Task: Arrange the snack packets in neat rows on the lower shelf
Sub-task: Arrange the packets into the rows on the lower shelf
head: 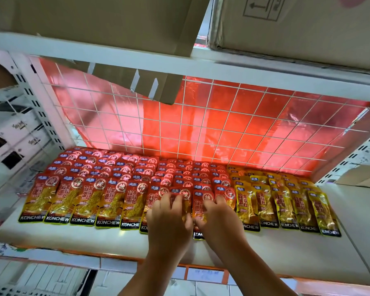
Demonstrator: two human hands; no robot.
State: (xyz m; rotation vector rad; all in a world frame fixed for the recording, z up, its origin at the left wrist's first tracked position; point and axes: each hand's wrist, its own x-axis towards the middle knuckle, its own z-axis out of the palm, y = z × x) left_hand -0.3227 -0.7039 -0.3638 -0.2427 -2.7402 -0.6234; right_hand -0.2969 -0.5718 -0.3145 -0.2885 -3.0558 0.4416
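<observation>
Red snack packets (84, 199) lie in overlapping rows across the left and middle of the lower shelf (286, 248). Yellow snack packets (283, 201) fill the rows on the right. Both my hands are at the front middle of the red rows. My left hand (169, 218) rests with spread fingers on a front-row red packet (144, 218), covering most of it. My right hand (220, 221) has curled fingers over the top of the neighbouring red packet (198, 207) and its thumb on the packet's face. This packet sticks out a little further forward than its neighbours.
A white wire grid (201, 129) with red film behind it closes the back of the shelf. Cardboard boxes (297, 28) sit on the upper shelf, and one box flap (150, 86) hangs down at the upper left. The white shelf surface is bare at the far right.
</observation>
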